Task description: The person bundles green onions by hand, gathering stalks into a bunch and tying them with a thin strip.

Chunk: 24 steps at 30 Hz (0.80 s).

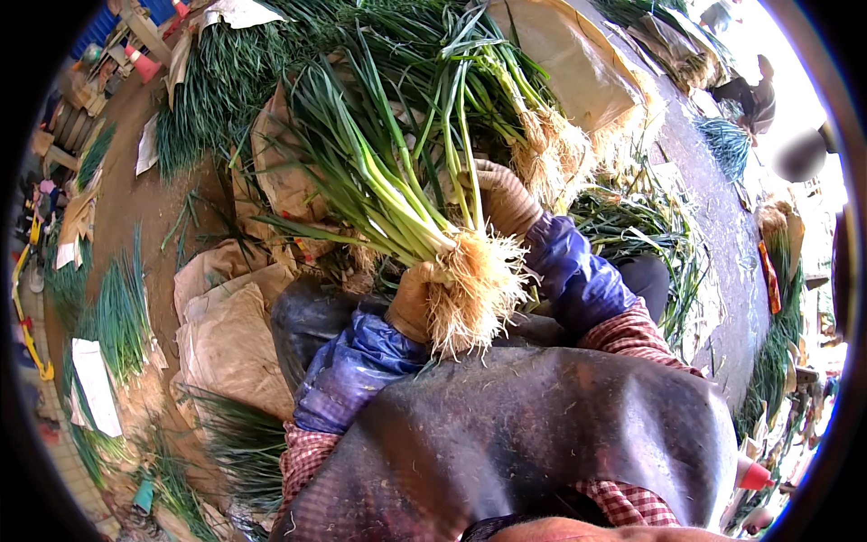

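A bunch of spring onions with pale, stringy roots lies over my lap, its green leaves fanning away to the far left. My left hand, in a tan work glove, is closed round the bunch from beneath, close to the roots; the roots and stems partly hide its fingers. Curled beside the upright stalks at the right of the bunch, my right hand wears a similar glove and grips a few of those stalks; its fingertips are partly hidden. Just beyond it rests another clump of spring onions, roots toward me.
A dark apron covers my lap. Brown sacking lies at the left, and a tan sheet at the far right. Loose leaves litter the ground by my right arm. More spring onions are heaped at the far left.
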Available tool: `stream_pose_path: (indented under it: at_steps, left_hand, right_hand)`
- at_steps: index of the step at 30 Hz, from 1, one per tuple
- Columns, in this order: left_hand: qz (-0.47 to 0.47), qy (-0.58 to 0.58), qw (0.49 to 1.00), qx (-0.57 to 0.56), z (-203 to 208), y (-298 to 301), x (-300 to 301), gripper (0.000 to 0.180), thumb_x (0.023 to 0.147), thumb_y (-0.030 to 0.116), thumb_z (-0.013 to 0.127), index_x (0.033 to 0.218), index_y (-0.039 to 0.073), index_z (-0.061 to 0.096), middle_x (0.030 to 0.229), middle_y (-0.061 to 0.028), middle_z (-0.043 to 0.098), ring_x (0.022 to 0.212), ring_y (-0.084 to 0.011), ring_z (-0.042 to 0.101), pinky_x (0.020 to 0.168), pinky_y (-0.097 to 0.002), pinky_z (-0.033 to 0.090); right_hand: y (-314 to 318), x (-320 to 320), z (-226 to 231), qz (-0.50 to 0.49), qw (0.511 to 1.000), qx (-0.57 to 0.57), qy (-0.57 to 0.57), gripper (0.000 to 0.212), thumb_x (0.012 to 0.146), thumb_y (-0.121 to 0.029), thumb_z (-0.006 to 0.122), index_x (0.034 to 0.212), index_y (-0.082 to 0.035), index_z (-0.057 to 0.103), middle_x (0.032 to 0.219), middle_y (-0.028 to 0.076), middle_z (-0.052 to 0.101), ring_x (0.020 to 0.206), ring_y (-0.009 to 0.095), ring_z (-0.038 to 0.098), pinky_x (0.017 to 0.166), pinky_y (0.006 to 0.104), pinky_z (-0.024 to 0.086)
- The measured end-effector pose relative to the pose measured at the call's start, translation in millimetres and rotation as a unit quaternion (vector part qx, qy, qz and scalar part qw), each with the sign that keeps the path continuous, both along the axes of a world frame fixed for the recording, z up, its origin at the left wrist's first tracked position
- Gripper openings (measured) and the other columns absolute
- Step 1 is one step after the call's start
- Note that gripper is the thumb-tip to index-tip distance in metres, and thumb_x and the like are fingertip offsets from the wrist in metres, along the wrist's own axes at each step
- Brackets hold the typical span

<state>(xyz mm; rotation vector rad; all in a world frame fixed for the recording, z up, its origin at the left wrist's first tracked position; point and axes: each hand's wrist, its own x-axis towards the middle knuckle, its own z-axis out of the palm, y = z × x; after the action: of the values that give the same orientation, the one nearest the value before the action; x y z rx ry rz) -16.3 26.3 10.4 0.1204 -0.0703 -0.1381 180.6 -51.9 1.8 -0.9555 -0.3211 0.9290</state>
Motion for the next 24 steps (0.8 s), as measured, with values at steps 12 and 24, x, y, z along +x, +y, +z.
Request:
stream_pose_path:
  at_steps: [12, 24]
  left_hand:
    - [0.046, 0.011, 0.999, -0.001, -13, 8, 1, 0.05, 0.074, 0.02, 0.062, 0.119, 0.003, 0.053, 0.089, -0.0102, 0.06, 0.073, -0.0248, 0.061, 0.065, -0.0424, 0.055]
    - [0.065, -0.028, 0.997, -0.002, -14, 8, 3, 0.052, 0.074, 0.02, 0.062, 0.121, 0.002, 0.05, 0.088, -0.0082, 0.056, 0.071, -0.0216, 0.057, 0.061, -0.0385, 0.051]
  right_hand:
    - [-33, -35, 21, 0.071, 0.951, -0.143, -0.266, 0.006, 0.085, -0.008, 0.066, 0.086, -0.002, 0.067, 0.071, 0.0, 0.063, 0.052, 0.007, 0.054, 0.047, 0.0196, 0.045]
    - [-3, -4, 2, 0.074, 0.979, 0.049, 0.183, 0.023, 0.093, -0.024, 0.058, 0.092, -0.002, 0.062, 0.064, 0.001, 0.056, 0.046, 0.009, 0.047, 0.043, 0.0228, 0.041]
